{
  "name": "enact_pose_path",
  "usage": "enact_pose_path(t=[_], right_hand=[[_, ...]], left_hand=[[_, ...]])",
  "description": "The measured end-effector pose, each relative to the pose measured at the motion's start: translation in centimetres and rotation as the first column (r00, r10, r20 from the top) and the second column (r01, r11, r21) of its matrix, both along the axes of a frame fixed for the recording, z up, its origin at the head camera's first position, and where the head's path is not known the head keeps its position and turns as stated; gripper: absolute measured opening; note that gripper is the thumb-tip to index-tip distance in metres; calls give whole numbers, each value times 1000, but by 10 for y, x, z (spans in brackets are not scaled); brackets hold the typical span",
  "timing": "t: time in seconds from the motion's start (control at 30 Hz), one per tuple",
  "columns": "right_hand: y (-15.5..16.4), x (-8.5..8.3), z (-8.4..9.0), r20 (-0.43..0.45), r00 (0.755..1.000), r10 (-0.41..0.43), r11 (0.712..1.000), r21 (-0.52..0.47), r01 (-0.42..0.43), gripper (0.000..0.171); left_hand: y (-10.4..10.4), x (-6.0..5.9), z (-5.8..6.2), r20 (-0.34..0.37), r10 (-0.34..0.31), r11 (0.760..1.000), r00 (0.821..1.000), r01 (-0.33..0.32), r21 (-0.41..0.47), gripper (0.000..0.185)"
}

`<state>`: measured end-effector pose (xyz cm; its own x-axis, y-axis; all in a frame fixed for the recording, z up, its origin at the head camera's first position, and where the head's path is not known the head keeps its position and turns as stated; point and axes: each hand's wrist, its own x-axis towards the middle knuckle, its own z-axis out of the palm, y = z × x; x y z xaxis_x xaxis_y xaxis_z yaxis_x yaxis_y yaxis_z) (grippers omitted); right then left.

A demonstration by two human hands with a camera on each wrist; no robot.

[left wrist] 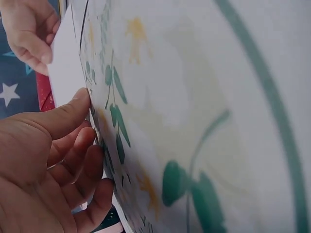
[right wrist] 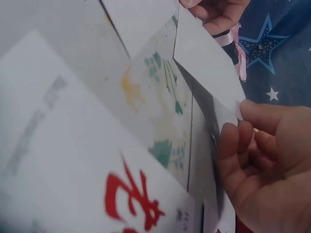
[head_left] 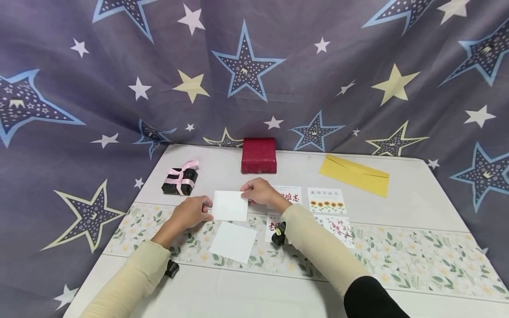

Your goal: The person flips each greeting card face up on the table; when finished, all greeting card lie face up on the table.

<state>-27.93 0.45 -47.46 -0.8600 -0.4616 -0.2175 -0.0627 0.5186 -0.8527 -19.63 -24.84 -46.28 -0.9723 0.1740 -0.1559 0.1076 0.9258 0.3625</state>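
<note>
Blank white card held up off the desk between both hands. Left hand pinching its left edge, thumb on the near face, fingers curled behind. Right hand pinching the upper right corner the same way. Second white card lying flat just below the hands. Printed cards just right of the right hand; black gift box beyond the left.
</note>
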Motion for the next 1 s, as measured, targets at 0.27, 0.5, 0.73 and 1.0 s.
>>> enact_pose_path(t=[0.27,0.5,0.73,1.0], right_hand=[[5,6,8,-71,997,34,998,-43,-37,13],[16,10,17,-105,992,67,997,-37,-71,18],[34,14,22,-81,995,62,988,-137,-72,27],[46,27,25,-61,991,117,968,-216,-127,27]], left_hand=[[-3,-1,-2,-39,-44,999,998,44,-2,20],[1,-4,-1,-101,-43,999,994,42,-13,24],[8,-12,3,-206,11,997,978,6,79,14],[11,-26,9,-188,64,966,980,-14,257,10]])
